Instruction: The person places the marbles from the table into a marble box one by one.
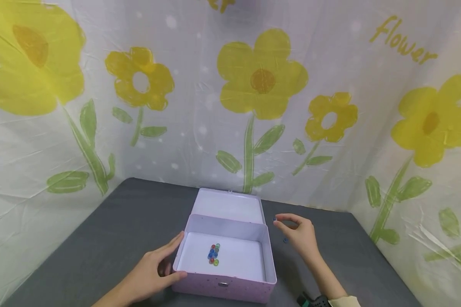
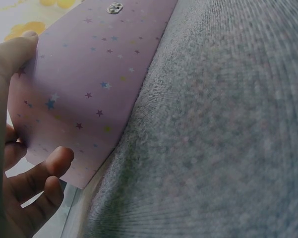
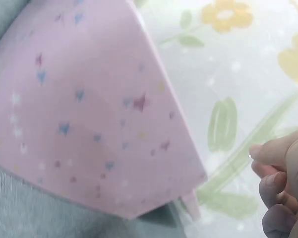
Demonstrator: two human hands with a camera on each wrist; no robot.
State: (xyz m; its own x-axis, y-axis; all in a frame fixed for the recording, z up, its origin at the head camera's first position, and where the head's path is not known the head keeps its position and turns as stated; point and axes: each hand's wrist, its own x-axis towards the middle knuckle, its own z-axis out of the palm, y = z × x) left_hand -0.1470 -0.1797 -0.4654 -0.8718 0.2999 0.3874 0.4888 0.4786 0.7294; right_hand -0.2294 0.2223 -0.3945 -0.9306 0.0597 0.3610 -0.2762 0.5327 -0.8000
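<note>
A pink star-patterned box (image 1: 223, 290) with a white inside stands on the table, its hinged lid (image 1: 228, 207) tipped open toward the back. On its floor lies a small cluster of red, blue and green glass marbles (image 1: 213, 254). My left hand (image 1: 147, 268) holds the box's left front corner, thumb at the front rim and forefinger along the left rim. Right of the box, my right hand (image 1: 299, 234) is raised, pinching a small blue marble (image 1: 274, 219) between thumb and forefinger. Another blue marble (image 1: 285, 240) lies on the table, partly behind that hand.
Dark grey cloth covers the table (image 1: 111, 238). A white curtain (image 1: 192, 128) painted with yellow flowers hangs along the back and both sides. A dark strap (image 1: 315, 300) sits on the right wrist.
</note>
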